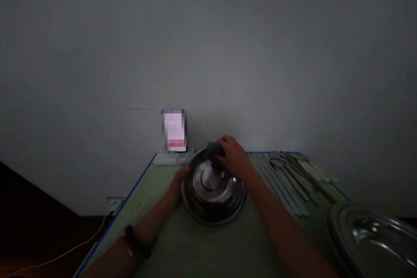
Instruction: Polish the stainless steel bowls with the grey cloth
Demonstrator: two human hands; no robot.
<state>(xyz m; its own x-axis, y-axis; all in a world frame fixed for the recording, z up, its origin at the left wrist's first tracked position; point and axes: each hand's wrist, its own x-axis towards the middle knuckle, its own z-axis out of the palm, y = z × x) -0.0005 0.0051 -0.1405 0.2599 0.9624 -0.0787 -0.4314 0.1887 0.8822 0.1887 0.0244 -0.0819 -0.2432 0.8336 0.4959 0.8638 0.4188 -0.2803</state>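
A shiny steel bowl (213,193) sits on the green table (195,247), tilted a little toward me. My left hand (177,186) grips its left rim, fingers curled round the edge. My right hand (233,156) is closed on a dark grey cloth or sponge (213,150) and presses it against the bowl's far rim. The inside of the bowl shows a bright reflection. A dark bracelet circles my left wrist.
A row of several steel spoons and flat utensils (286,178) lies to the right of the bowl. A large steel plate (374,236) fills the near right corner. A phone with a lit screen (174,130) stands against the wall on a white block. A white cable (65,254) hangs at the left.
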